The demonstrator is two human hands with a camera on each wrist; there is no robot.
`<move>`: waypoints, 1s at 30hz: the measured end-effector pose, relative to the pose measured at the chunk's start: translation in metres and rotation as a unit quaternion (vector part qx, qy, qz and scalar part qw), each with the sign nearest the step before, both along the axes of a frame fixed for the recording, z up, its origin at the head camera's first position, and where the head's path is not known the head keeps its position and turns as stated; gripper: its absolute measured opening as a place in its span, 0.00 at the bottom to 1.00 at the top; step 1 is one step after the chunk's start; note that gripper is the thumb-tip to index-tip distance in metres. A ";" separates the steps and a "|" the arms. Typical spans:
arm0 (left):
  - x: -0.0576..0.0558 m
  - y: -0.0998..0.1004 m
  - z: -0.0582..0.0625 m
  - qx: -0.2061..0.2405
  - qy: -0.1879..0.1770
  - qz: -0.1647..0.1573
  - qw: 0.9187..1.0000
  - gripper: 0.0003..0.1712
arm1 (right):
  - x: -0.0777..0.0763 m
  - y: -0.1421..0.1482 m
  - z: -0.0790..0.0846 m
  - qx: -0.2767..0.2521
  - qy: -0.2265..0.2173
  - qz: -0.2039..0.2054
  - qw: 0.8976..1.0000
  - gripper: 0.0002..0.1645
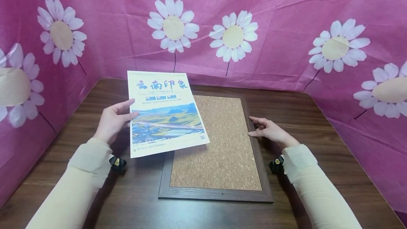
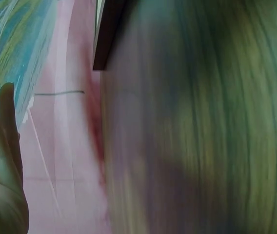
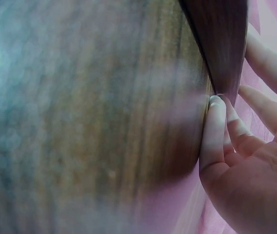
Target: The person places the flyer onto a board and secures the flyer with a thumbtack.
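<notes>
A printed poster sheet point(image 1: 165, 123) with Chinese lettering and a coloured landscape is held by my left hand point(image 1: 112, 119), thumb in front at its left edge and the fingers partly behind. It is raised and overlaps the upper left of a framed cork board point(image 1: 219, 151). That board lies on the table, dark wooden frame around bare cork. On its right side, my right hand point(image 1: 270, 130) holds the frame's edge. From the right wrist view, fingertips point(image 3: 216, 102) meet the low side of the frame point(image 3: 226, 44) near the tabletop, the thumb on its face.
The dark wood-grain table point(image 1: 133, 200) spreads out around the board. A pink cloth point(image 1: 273, 27) printed with white daisies hangs behind the table and along both sides. Small black devices point(image 1: 117, 163) are strapped at both wrists over pale sleeves.
</notes>
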State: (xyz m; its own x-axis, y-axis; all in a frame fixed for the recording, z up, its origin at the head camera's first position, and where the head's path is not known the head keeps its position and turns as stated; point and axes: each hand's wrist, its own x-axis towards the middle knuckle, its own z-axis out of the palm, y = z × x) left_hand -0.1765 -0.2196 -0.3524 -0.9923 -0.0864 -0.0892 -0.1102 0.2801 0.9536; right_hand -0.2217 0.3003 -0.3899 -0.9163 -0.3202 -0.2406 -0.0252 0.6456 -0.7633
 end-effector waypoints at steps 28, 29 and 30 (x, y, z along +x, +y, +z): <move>-0.013 0.081 -0.014 0.055 -0.007 -0.072 0.996 0.32 | 0.000 -0.001 0.003 0.009 0.003 0.010 1.000 0.46; -0.013 0.084 -0.016 0.057 -0.007 -0.074 0.996 0.32 | 0.001 -0.001 0.003 0.008 0.003 0.010 1.000 0.46; -0.013 0.087 -0.017 0.059 -0.007 -0.077 0.995 0.32 | 0.001 -0.001 0.003 0.010 0.003 0.012 1.000 0.46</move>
